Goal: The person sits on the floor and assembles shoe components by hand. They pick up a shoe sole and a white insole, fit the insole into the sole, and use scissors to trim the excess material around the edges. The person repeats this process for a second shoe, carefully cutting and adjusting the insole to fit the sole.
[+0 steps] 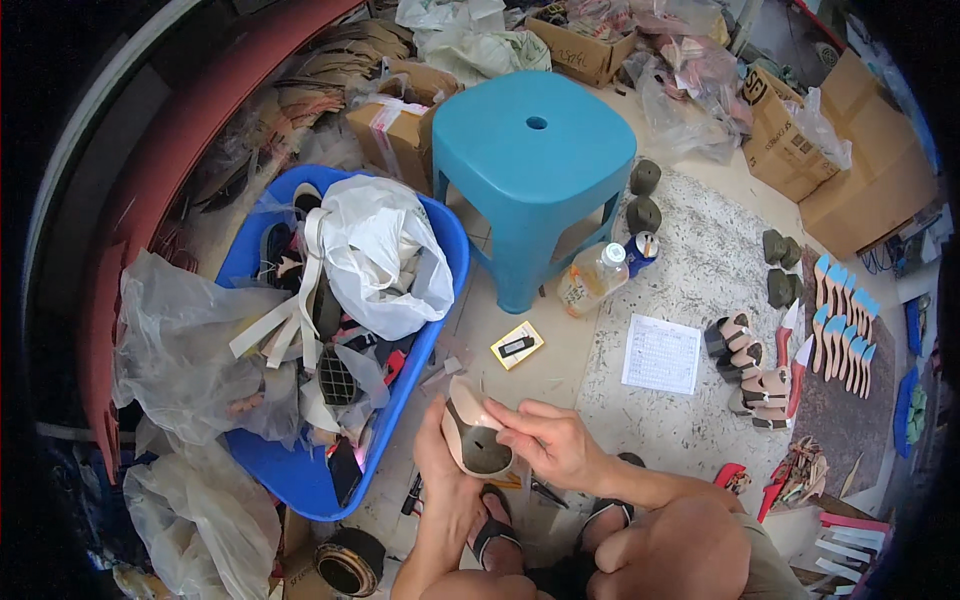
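Two hands are gripping one pale shoe insole just above the person's sandalled feet, low in the middle of the view. The left hand is cupping it from beneath and the right hand is pinching its upper edge with the fingertips. Its long axis is running from the lower right up toward the upper left, the narrow end pointing at the blue tub, which is crowding in just beside the left hand. Open floor is lying ahead, between the hands and the blue stool. The left palm is sitting hidden behind the insole, and the dark patch on its lower part is hard to make out.
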The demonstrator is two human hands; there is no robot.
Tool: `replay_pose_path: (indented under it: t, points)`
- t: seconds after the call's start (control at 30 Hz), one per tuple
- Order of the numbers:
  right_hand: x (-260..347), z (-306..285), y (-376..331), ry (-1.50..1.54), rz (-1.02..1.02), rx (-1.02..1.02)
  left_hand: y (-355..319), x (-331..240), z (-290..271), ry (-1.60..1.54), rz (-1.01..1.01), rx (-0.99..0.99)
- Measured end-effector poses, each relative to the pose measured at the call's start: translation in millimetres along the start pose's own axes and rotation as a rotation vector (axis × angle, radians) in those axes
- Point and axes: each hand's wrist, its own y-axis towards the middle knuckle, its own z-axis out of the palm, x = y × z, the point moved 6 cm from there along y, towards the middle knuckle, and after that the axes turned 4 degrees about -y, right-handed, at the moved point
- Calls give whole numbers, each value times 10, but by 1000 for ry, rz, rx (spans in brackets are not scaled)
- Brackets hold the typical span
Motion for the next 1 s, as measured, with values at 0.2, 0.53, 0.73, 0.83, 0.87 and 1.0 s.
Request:
replay_pose_path:
  t: [0.2,0.53,0.73,0.83,0.87,1.0]
  points:
    - [-121,151,-53,-125,-138,33,87,97,-166,-134,-144,51]
    - [-219,178,-145,30,-81,78,108,112,-168,-154,-190,63]
    - [-322,43,-41,137,113,-22,157,194,-260,128,-2,11]
    - [-220,43,-54,-30,83,-32,4,58,-85,248,168,-17]
    - [-169,36,-66,-116,55,-43,-9,38,-80,302,199,-3]
    - [-127,84,-8,-150,89,32,34,-29,-133,372,300,-4]
